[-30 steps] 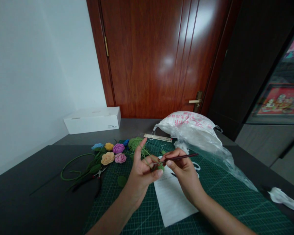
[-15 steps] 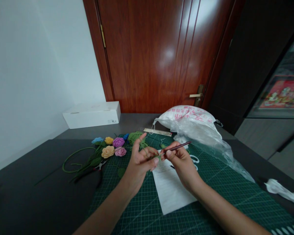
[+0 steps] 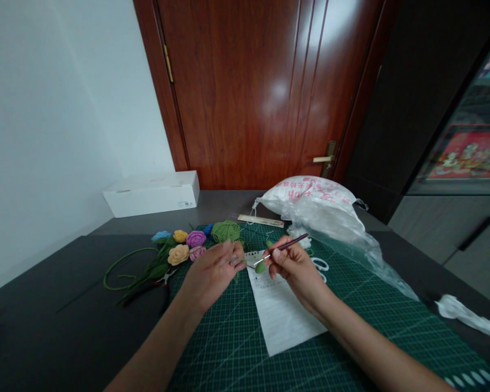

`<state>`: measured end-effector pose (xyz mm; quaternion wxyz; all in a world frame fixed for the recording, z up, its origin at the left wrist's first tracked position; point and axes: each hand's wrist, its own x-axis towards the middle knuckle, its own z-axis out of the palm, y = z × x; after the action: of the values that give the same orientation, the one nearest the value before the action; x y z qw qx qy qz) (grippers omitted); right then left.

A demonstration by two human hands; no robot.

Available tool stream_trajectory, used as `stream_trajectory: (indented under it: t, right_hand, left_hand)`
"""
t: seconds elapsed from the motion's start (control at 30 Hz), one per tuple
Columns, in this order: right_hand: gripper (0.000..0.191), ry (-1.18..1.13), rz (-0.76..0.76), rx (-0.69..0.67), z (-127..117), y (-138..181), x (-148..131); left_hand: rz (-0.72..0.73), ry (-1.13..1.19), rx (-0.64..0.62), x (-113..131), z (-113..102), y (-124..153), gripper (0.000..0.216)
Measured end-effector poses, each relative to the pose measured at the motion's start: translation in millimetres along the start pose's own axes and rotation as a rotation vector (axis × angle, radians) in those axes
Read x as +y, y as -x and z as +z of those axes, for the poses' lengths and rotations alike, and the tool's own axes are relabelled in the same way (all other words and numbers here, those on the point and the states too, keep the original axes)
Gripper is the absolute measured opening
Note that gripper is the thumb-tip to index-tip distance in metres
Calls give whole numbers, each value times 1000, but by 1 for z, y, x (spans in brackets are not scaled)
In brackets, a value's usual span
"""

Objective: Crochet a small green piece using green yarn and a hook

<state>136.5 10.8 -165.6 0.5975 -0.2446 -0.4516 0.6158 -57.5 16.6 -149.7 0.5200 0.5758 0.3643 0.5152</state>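
My right hand (image 3: pixel 296 268) is closed around a crochet hook (image 3: pixel 292 243) with a dark red handle and a silver shaft. At the hook's tip hangs a small green crocheted piece (image 3: pixel 260 267), close to my right fingertips. My left hand (image 3: pixel 212 272) is a little blurred. Its fingers are pinched together on a thin strand of green yarn (image 3: pixel 249 266) that runs toward the hook. A ball of green yarn (image 3: pixel 226 231) lies behind my left hand. Below both hands is a white sheet of paper (image 3: pixel 283 321) with writing.
A green cutting mat (image 3: pixel 220 348) covers the dark table. Crocheted flowers (image 3: pixel 178 254) and pliers (image 3: pixel 166 276) lie at left. White-handled scissors (image 3: pixel 320 265) sit by my right hand. Behind are a ruler (image 3: pixel 261 220), a white box (image 3: pixel 153 194) and a stuffed plastic bag (image 3: pixel 310 190).
My left hand has moved left, away from the hook, and its raised fingers have closed. The green piece now shows at the hook's tip. My right hand has shifted slightly left.
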Motion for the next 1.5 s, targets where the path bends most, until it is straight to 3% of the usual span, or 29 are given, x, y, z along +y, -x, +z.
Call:
stream_trajectory:
  t: [0.2,0.37,0.5,0.57,0.83,1.23,1.5]
  right_hand:
    - [28,-18,4,-36,-1,1,-2]
    - [28,18,-35,-68,-3,-1,-2]
    - [29,66,-85,-83,-4,-3,0]
    - [27,88,-109,-79,-4,-2,0]
    - [24,142,-149,-74,-2,2,2]
    - [25,76,-92,-7,-3,3,18]
    - [24,1,18,-4,-1,4,14]
  left_hand:
    - [30,-144,-20,-14,-2,-6,15]
    - [4,62,-85,-7,12,2,35]
    - [-30,214,-132,2,22,10,80]
    - [-39,276,-114,2,25,11,92]
    - [-61,307,-70,-3,30,14,83]
    - [-23,273,-12,-8,31,12,81]
    - [-36,274,3,-4,31,13,110]
